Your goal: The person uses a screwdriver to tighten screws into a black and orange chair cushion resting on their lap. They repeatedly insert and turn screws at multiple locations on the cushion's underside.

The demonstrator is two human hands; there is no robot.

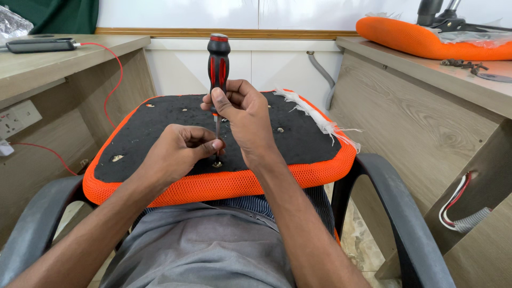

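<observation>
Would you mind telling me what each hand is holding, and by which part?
The right hand grips the screwdriver at the base of its handle. The left hand pinches its metal shaft just above the screw.

Black and red screwdriver (218, 61) over a black seat board (176, 120) edged in orange mesh (224, 184); grey trousers (208, 245), red cable (114, 80), pale wood-grain desks (426, 106), white frayed cloth (314, 114).

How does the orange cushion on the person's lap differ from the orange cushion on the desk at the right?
The lap cushion lies with its black underside up; the desk cushion shows only orange mesh. The lap cushion is being worked on with a screwdriver; no hand touches the desk cushion. Torn white wrapping clings to the lap cushion. Both have orange mesh.
</observation>
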